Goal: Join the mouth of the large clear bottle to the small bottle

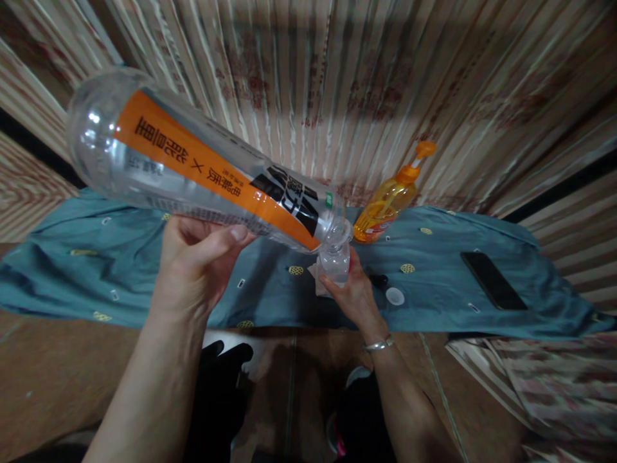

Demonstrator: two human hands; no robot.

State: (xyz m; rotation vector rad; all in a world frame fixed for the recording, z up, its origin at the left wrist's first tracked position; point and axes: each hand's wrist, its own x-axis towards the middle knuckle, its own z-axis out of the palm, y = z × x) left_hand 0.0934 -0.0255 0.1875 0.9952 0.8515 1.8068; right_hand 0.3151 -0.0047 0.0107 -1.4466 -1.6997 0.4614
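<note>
A large clear plastic bottle with an orange and black label lies tilted across the view, its base up at the left and its open neck down at the right. My left hand grips its underside, thumb along the label. Below the bottle's mouth is a small translucent container, and my right hand is closed around it. The bottle's neck meets or overlaps the container's top; whether they touch I cannot tell. A silver bracelet circles my right wrist.
An orange pump bottle stands behind my right hand. A white round cap and a small dark object lie to the right of that hand. Farther right rests a black phone. A teal cloth covers the table; pleated curtains hang behind.
</note>
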